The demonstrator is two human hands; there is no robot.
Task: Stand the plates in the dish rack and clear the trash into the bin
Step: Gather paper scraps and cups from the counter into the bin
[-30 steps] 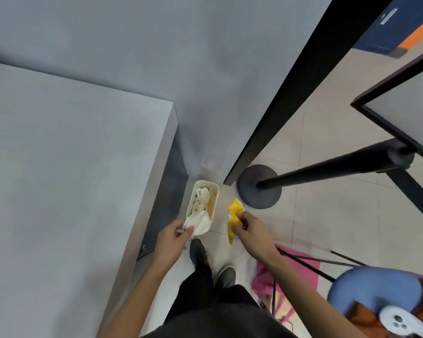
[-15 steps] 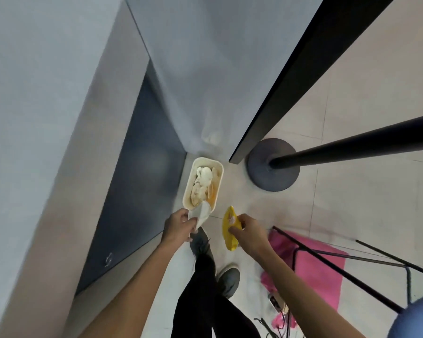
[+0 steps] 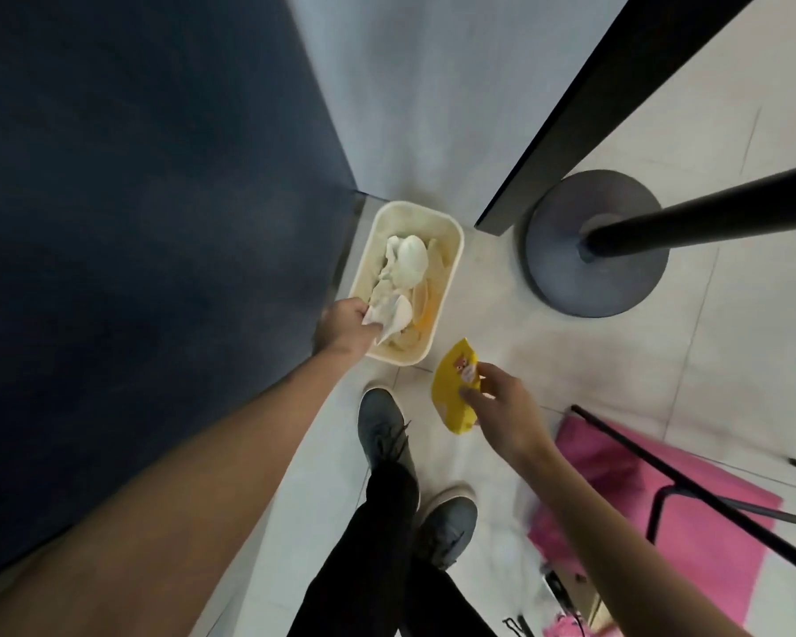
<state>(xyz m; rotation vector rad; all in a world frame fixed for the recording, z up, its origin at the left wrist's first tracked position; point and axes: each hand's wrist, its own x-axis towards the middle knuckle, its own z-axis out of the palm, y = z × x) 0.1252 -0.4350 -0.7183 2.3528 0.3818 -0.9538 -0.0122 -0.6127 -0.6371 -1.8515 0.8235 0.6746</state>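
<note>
Just beside bin (image 3: pixel 451 268): open floor (image 3: pixel 548 356).

Both forearms are bare all the way up, no sleeves, watch or rings that I can spot on the left hand (image 3: pixel 343 326) or the right hand (image 3: pixel 506 409). Legs are in plain black trousers (image 3: pixel 387 544), loose at the cuff. Grey lace-up sneakers (image 3: pixel 384 429) with dark laces and a pale, off-white sole edge showing on the right one.

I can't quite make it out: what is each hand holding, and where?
Left hand pinches a crumpled white tissue by its near edge, over the bin. Right hand grips a yellow wrapper by its right edge.
</note>
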